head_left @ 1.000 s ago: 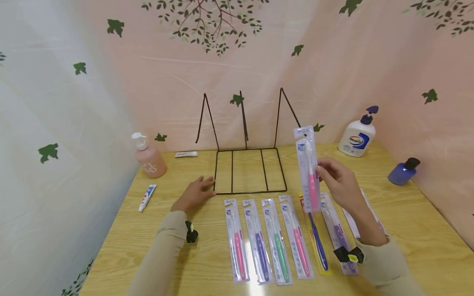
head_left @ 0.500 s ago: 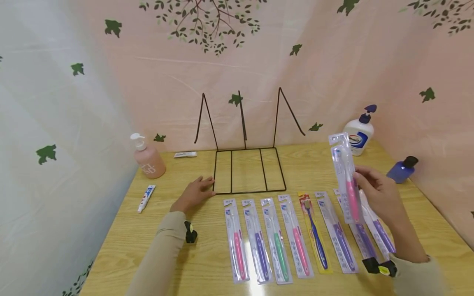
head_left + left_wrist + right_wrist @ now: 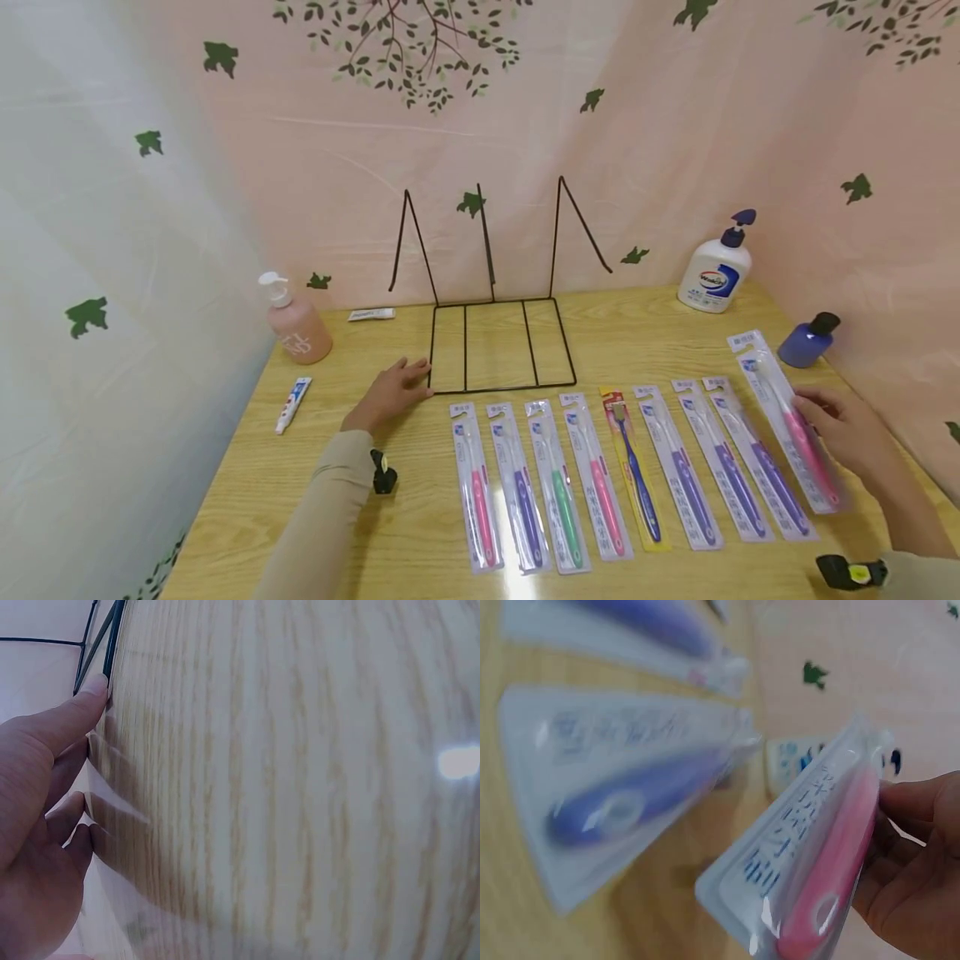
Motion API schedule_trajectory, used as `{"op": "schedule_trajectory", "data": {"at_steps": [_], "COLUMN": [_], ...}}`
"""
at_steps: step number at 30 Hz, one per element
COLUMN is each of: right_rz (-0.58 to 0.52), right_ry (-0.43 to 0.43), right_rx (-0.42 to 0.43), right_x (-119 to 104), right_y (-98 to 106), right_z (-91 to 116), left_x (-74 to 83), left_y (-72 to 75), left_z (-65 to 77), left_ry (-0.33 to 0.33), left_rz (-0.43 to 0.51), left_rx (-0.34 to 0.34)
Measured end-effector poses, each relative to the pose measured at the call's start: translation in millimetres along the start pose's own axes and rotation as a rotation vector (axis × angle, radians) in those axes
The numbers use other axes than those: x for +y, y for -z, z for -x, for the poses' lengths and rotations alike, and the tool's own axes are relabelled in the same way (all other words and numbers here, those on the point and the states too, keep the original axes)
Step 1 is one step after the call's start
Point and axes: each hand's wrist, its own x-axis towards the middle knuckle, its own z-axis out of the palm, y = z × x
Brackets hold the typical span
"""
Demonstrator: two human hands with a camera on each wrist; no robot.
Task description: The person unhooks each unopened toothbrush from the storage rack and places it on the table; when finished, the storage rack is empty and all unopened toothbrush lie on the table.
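Observation:
My right hand (image 3: 843,425) pinches the edge of a packaged pink toothbrush (image 3: 787,421) at the right end of a row of packaged toothbrushes. In the right wrist view this pink toothbrush (image 3: 832,862) is tilted above the table, beside a packaged purple toothbrush (image 3: 637,787). My left hand (image 3: 390,393) rests on the table with relaxed fingers. Its fingertips touch the left front corner of a black wire rack (image 3: 501,388). In the left wrist view the thumb of my left hand (image 3: 45,765) lies against the dark wire.
Left to right lie pink, purple, green and pink toothbrushes, a yellow-carded blue toothbrush (image 3: 637,471), then several purple ones. A pink pump bottle (image 3: 298,329) and small tubes stand or lie left. A white pump bottle (image 3: 714,277) and a blue bottle (image 3: 806,343) are at right.
My right hand has carried the pink toothbrush from near the rack rightward and down to the row's right end. The left hand stays at the rack corner.

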Motion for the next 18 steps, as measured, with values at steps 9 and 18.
{"op": "schedule_trajectory", "data": {"at_steps": [9, 18], "right_rz": [0.007, 0.044], "right_ry": [-0.202, -0.262], "right_rx": [-0.263, -0.242], "right_x": [52, 70], "right_y": [-3, -7], "right_z": [-3, -10], "left_x": [-2.2, -1.8], "left_y": [0.9, 2.1], "left_z": [1.3, 4.1], "left_ry": [-0.001, -0.001], "left_rz": [-0.006, 0.004], "left_rx": [0.007, 0.008]}}
